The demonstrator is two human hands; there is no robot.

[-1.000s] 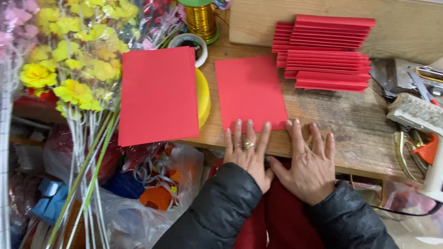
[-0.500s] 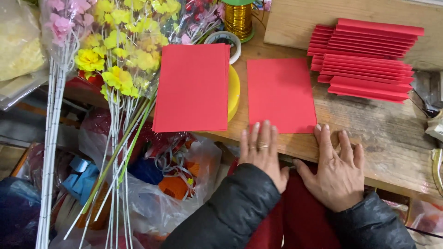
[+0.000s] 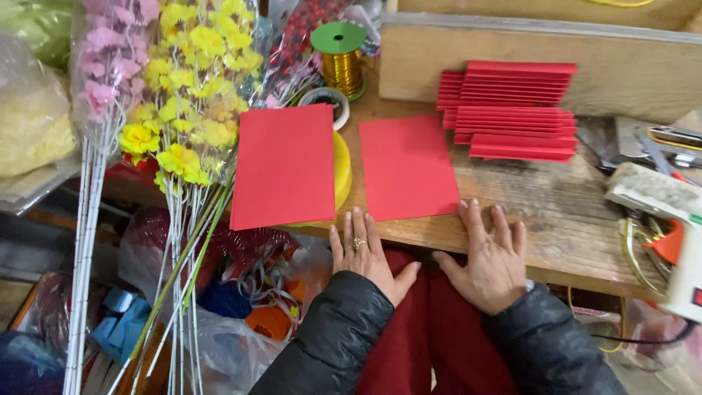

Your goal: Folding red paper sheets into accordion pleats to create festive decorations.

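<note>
On bench edge — left hand [image 3: 363,257], right hand [image 3: 491,256] flat, grips open — below red sheet [image 3: 406,167].

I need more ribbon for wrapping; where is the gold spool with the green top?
In the head view the gold spool stands at the table's back edge, upper centre, just behind the tape roll and left of the folded red paper stack.

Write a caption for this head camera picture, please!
Two hands, left hand and right hand, rest flat on a wooden table below a red paper sheet.
</note>
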